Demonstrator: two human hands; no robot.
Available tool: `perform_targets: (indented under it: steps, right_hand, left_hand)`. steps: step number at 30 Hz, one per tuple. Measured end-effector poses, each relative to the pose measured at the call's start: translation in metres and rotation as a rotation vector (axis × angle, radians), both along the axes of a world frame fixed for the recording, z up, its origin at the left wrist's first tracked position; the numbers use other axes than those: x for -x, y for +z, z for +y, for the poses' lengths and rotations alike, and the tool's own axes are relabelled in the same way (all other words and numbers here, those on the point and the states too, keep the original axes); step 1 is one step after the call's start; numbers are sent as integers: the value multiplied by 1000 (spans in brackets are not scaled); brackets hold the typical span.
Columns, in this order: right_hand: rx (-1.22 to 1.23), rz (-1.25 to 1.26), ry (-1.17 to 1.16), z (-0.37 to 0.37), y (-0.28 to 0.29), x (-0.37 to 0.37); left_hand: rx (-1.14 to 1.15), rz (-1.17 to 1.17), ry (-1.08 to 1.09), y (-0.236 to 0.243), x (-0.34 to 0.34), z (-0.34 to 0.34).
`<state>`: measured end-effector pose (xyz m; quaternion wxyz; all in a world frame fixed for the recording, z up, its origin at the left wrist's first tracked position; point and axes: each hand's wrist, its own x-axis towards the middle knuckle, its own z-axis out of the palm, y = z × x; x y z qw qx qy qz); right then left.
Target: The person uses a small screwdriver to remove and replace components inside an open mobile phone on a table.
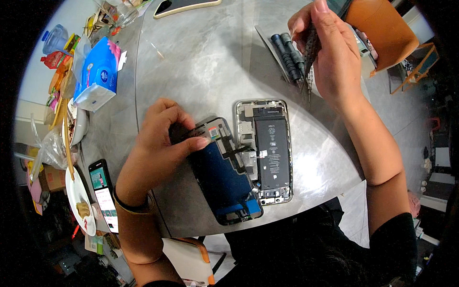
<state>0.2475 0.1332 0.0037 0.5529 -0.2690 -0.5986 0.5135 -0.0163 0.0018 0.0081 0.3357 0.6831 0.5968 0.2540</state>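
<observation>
My left hand (160,138) grips the upper left edge of a detached phone screen (213,179), thumb on top. The screen is tilted, its inner side with blue backing and metal plates facing up. Right beside it lies the opened phone body (273,165), its black battery and circuit parts exposed; a dark flex cable seems to bridge the two. At the upper right, my right hand (337,62) is raised above the table, closed around dark pointed tweezers (310,57) with the tips downward. Its fingers partly hide the tool.
Screwdriver-like tools (287,57) lie on a flat sheet under my right hand. Another phone (186,5) rests at the far edge. On the left are a blue tissue pack (101,71), a lit phone (103,193), a white plate (76,191) and a bowl (79,129).
</observation>
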Motion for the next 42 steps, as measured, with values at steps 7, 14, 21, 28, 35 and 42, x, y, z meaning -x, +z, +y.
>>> perform_targets:
  steps: [7, 14, 21, 28, 35, 42]
  right_hand:
    - [-45, -108, 121, -2, 3, 6]
    - [-184, -768, 121, -20, 16, 12]
    - [-260, -956, 279, -26, 16, 11]
    - [-215, -999, 296, -28, 18, 11]
    - [-185, -923, 251, -32, 10, 14]
    - [251, -751, 345, -32, 29, 10]
  left_hand:
    - [237, -142, 0, 10, 18, 3]
    - [450, -305, 197, 21, 20, 5]
    - [426, -289, 224, 23, 19, 5]
    - [388, -174, 264, 21, 20, 8]
    - [378, -149, 275, 18, 15, 11]
    - [362, -567, 311, 4, 15, 8]
